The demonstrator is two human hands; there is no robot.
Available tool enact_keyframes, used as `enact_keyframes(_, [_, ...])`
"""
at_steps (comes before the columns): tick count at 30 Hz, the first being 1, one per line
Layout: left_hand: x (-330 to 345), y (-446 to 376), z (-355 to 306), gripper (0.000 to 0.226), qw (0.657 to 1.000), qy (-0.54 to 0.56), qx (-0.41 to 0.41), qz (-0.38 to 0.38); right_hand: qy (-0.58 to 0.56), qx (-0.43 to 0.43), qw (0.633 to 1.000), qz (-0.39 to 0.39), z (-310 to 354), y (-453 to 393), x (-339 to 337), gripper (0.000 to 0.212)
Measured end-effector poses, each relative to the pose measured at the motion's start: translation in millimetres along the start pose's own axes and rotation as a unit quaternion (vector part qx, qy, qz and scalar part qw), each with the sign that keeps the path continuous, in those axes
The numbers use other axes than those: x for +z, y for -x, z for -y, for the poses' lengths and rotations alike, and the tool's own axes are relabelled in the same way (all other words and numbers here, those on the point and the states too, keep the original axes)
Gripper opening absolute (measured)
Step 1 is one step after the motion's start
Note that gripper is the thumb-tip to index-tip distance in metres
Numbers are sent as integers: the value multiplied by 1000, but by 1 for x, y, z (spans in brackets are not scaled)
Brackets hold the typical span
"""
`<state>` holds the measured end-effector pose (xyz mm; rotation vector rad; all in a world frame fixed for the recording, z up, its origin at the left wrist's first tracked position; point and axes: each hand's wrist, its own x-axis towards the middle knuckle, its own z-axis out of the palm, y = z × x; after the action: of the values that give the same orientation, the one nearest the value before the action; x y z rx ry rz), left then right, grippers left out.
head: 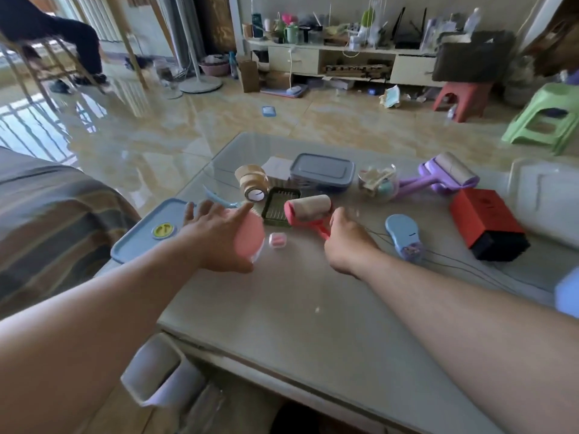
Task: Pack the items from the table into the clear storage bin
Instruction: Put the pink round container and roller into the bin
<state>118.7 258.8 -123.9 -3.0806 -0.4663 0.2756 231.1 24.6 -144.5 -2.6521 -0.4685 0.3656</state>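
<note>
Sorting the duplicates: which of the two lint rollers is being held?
The pink lint roller: the right hand grips its handle. The purple lint roller lies untouched farther back on the table, beside the red box.

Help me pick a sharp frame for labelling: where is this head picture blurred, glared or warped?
Head view: both hands smear, the left hand over the pink round lid, the right hand on the pink lint roller; window glare streaks the floor and glass table; wide-angle lens bows the edges.
</note>
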Motion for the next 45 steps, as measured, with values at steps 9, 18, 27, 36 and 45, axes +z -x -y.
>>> enact_keyframes(9, [-91,76,-64,112,989,51,57,-129,47,-18,999,-1,-32,84,-99,34])
enact_keyframes(18, [-205,153,-238,121,946,168,199,-193,78,-84,985,-132,-127,270,-297,19])
enact_keyframes(27, [-212,202,-462,123,896,147,396,-136,96,166,970,-153,-349,424,-388,17])
enact_keyframes(36, [-162,203,-583,118,878,110,460,-71,197,197,959,53,-410,396,-376,28])
enact_keyframes(45, [-128,165,-602,123,894,113,434,-21,256,225,939,42,-445,318,-348,23])
